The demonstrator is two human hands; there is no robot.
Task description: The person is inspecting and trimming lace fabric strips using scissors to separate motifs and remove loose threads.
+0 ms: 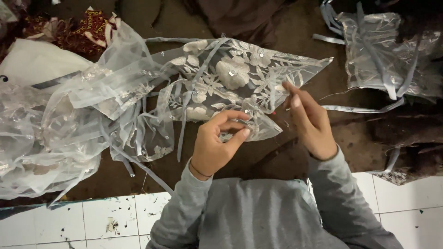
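Note:
A sheer grey tulle piece with white floral embroidery and sequins (230,74) is spread in front of me over a dark brown cloth. My left hand (217,140) pinches the lower edge of this embroidered fabric between thumb and fingers. My right hand (311,120) is at the fabric's right edge, fingers pinched together as if on a thin needle or thread, which is too fine to make out. A small red dot (274,112) shows between the two hands. Grey sleeves cover both my forearms.
A heap of plain sheer tulle with grey ribbons (50,133) lies at the left. Another embroidered grey piece with ribbons (383,50) lies at the upper right. A maroon patterned cloth (78,30) is at the top left. White floor tiles (106,221) strewn with scraps run along the bottom.

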